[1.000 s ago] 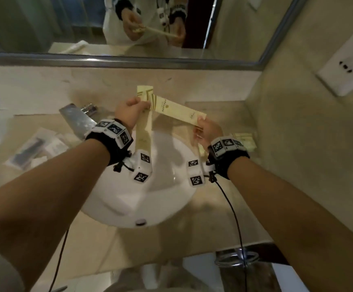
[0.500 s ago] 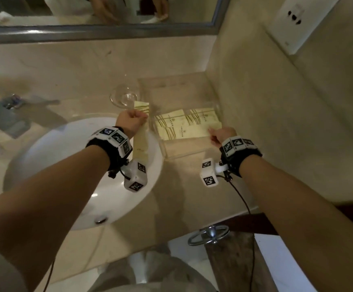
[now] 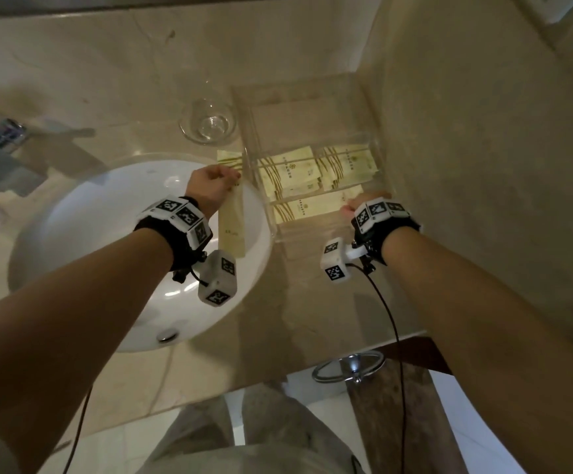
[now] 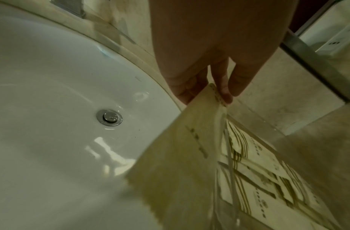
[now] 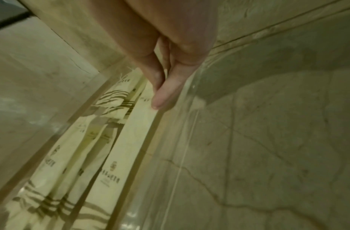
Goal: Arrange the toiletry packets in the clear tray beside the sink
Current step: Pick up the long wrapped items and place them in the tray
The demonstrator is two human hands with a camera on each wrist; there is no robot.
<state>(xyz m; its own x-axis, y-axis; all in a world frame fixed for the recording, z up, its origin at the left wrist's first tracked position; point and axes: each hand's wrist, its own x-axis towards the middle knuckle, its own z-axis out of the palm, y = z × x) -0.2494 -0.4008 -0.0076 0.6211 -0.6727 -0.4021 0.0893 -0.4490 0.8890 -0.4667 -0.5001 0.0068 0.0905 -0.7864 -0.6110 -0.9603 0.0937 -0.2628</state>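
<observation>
A clear tray [image 3: 316,94] stands on the counter right of the sink, against the side wall. Several pale yellow toiletry packets [image 3: 290,172] with brown stripes lie inside it. My right hand [image 3: 353,204] reaches into the tray's near part and pinches the right end of a long packet [image 3: 307,207] that lies flat along the near wall; the right wrist view shows thumb and finger [image 5: 160,91] meeting at that packet [image 5: 130,140]. My left hand [image 3: 226,179] grips another long packet [image 3: 232,222], held over the sink's right rim just outside the tray's left wall [image 4: 229,163].
The white sink [image 3: 83,234] with its drain [image 4: 109,117] lies left of the tray. A small glass bowl [image 3: 209,126] stands behind the sink beside the tray. The faucet [image 3: 3,145] is at far left. A marble wall [image 3: 483,172] closes the right side.
My right hand carried its long packet from above the sink down into the tray, where it now lies flat. My left hand moved right with its packet to the tray's left side.
</observation>
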